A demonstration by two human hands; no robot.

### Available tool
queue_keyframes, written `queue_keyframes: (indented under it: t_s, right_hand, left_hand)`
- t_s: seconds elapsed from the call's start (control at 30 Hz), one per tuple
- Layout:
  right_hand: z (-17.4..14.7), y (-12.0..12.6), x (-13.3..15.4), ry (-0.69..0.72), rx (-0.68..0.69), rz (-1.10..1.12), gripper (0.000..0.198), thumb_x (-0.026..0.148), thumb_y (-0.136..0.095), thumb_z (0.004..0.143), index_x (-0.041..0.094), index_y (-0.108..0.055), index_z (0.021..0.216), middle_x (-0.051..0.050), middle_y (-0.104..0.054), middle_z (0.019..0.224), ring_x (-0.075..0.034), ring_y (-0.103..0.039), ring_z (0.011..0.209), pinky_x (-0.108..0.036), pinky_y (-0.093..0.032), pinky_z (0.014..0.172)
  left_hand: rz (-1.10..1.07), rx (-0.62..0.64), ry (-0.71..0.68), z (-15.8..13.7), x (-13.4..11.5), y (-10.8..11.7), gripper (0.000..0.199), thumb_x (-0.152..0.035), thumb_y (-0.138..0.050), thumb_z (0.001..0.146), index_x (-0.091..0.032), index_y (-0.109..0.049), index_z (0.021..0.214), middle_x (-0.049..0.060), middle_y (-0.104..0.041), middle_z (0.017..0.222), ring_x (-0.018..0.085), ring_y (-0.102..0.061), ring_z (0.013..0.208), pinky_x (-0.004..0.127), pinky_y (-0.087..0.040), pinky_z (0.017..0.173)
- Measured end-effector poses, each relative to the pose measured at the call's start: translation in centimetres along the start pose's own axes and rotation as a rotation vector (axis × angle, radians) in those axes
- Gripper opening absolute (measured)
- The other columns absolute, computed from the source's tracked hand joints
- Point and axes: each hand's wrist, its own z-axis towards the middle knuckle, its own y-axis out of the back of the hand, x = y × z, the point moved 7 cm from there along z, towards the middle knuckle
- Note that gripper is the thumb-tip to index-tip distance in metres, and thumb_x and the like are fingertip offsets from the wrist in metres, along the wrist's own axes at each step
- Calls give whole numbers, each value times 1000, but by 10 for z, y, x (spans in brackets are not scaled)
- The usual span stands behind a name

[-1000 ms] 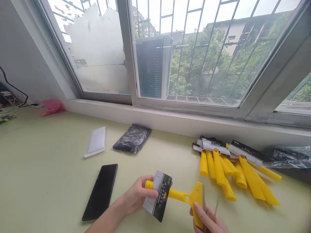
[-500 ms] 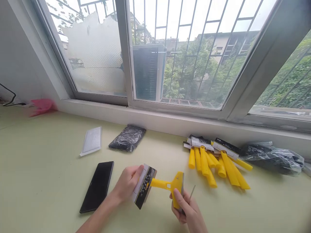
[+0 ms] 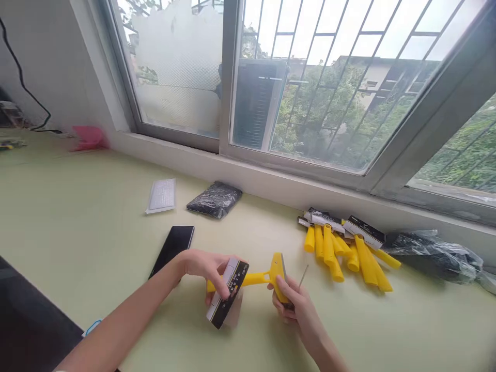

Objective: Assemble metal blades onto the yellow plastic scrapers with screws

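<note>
Between my hands is a yellow scraper with a flat blade head at its right end. A folded black-and-white cardboard sleeve sits around its handle. My left hand is closed on the sleeve, thumb pressed on its printed face, the yellow handle end showing behind the fingers. My right hand grips the scraper head, thumb on the yellow plastic. From the same hand a thin metal rod sticks up; its lower end is hidden in the fingers.
Several yellow-handled scrapers with card sleeves lie by the window ledge. Beside them is a black plastic-wrapped bundle. A black phone, a black bagged packet and a white keyboard-like item lie left on the pale green table.
My left hand has shifted its grip, with the thumb now across the sleeve's front. The sleeve has tilted. The view has turned left. My right hand keeps hold of the scraper head.
</note>
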Motion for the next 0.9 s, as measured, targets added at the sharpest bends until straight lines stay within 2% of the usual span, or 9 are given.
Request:
queue_keyframes:
  t_s: [0.1,0.27,0.33,0.4,0.47,0.57,0.63,0.73,0.9]
  right_hand:
    - [3,7,-5,7,17,-2,41,53,-52,105,12,-59,106,4,-51,74,-4,-41,50,-15,-37,44]
    - [13,-2,-15,39,61,-26,48,60,-47,105,13,-58,104,8,-42,64,-2,-25,42,-15,-24,39]
    - [15,-15,-16,73,29,-48,48,60,-51,103,13,-59,105,4,-51,71,-4,-41,49,-16,-37,45]
    - [16,-29,-13,126,-6,-70,51,63,-53,101,13,-61,107,-2,-61,89,-12,-60,74,-24,-53,64]
    - [17,-45,-5,186,-5,-109,58,68,-49,100,13,-64,108,-6,-64,101,-18,-64,93,-32,-56,80]
    - [18,-57,5,268,30,-209,71,74,-33,102,12,-66,103,-5,-65,88,-17,-66,81,-33,-57,76]
    - [18,-48,12,338,-42,-325,69,72,-32,104,12,-66,96,-3,-64,82,-16,-65,76,-32,-56,74]
    - [17,-11,23,403,-331,-556,50,59,-50,103,13,-62,88,-1,-60,81,-14,-61,76,-30,-54,75]
    - [21,34,35,348,-634,-742,40,52,-56,103,12,-63,105,-1,-61,87,-13,-61,74,-29,-55,72]
  left_hand:
    - [40,238,148,-6,9,-8,57,-22,-98,50,-16,-72,101,7,-76,79,31,-75,63,43,-63,53]
    - [102,239,167,0,14,-17,41,-38,-96,59,-15,-75,86,7,-74,73,20,-70,54,28,-58,47]
    - [111,232,169,6,19,-25,51,-58,-89,61,-14,-73,82,8,-71,66,21,-68,51,31,-57,44]
    - [123,206,161,12,25,-31,56,-60,-91,57,-15,-72,84,7,-69,63,20,-65,48,30,-54,43]
    - [108,128,108,20,28,-32,55,-56,-92,59,-15,-69,89,3,-68,66,14,-61,46,23,-50,42]
    - [27,28,27,34,30,-33,55,-53,-91,62,-17,-63,93,-2,-63,67,6,-51,45,17,-41,41]
    - [-44,17,17,44,31,-33,58,-54,-90,63,-17,-59,95,-4,-58,65,4,-44,43,16,-35,40]
    - [-164,-15,-34,66,22,-29,61,-67,-81,68,-19,-54,92,-8,-49,61,2,-32,40,15,-27,41]
    - [-317,-111,-186,128,-5,-34,72,-89,-55,73,-19,-41,61,-10,-29,44,3,-19,39,17,-20,40]
